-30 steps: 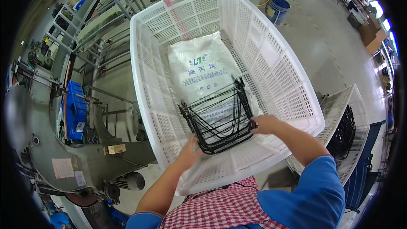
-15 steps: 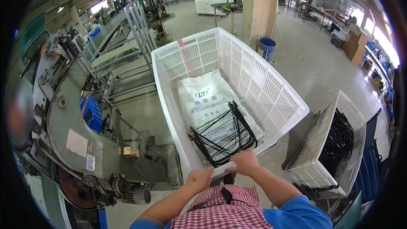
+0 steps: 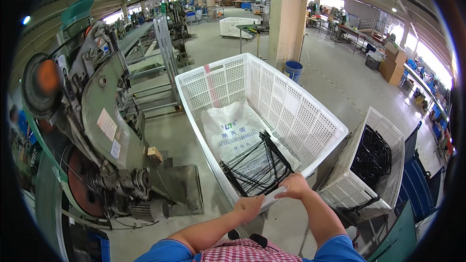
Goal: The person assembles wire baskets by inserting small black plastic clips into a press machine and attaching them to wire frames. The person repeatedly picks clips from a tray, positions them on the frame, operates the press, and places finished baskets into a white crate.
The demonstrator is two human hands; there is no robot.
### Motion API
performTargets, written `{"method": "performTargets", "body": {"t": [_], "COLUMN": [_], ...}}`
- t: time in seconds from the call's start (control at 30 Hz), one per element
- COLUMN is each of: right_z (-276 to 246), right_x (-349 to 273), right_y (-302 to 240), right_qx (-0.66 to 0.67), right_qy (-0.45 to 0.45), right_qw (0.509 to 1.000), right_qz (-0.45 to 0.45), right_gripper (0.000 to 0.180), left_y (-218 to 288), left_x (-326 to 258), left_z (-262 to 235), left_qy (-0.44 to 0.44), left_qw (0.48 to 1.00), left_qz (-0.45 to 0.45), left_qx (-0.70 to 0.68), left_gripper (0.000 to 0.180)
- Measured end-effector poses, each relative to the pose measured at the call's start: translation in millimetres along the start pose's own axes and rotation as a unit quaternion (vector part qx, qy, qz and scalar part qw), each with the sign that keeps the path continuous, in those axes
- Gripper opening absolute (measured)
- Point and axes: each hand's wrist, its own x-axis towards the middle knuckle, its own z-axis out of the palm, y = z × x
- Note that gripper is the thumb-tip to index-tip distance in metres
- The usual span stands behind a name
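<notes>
A large white perforated plastic crate point(image 3: 291, 111) stands in front of me on the concrete floor. Inside it lie a white printed sack point(image 3: 232, 128) and a bundle of black wire frames point(image 3: 257, 167) at the near end. My left hand point(image 3: 247, 207) grips the crate's near rim. My right hand point(image 3: 295, 187) also rests closed on that rim, just beside the black wire frames.
A green press machine point(image 3: 97, 131) with a flywheel stands close on the left. A second white crate point(image 3: 369, 165) holding black wire parts sits tilted at the right. Beyond are a concrete pillar point(image 3: 286, 14), a blue bucket point(image 3: 292, 70) and more crates.
The view has lifted and pulled back from the crate. Both hands moved from the black wire frames to the crate's near rim.
</notes>
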Motion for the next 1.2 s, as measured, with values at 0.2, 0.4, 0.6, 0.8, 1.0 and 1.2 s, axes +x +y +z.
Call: {"method": "performTargets", "body": {"t": [0.2,0.4,0.6,0.8,1.0,1.2], "right_z": [18,33,83,148,170,235], "right_x": [-92,-181,-258,-329,-386,-397], "right_y": [2,-22,-31,-75,-169,-321], "right_qx": [0.105,0.022,-0.063,0.284,0.513,0.584], "right_qy": [0.105,0.236,0.353,0.472,0.602,0.514], "right_qw": [0.989,0.971,0.892,0.713,0.401,0.335], "right_qz": [0.001,0.038,0.275,0.433,0.462,0.532], "right_gripper": [0.038,0.023,0.035,0.071,0.061,0.051], "left_y": [74,143,165,103,147,154], "left_x": [-45,-88,-113,-118,-128,-133], "left_z": [53,99,110,83,110,137], "left_qy": [-0.02,-0.009,-0.026,0.003,-0.09,-0.04], "left_qw": [0.998,0.997,0.953,0.927,0.9,0.913], "left_qz": [0.04,0.076,0.302,0.374,0.422,0.403], "left_qx": [0.044,0.009,-0.023,0.021,0.056,0.042], "left_gripper": [0.044,0.06,0.073,0.043,0.031,0.037]}}
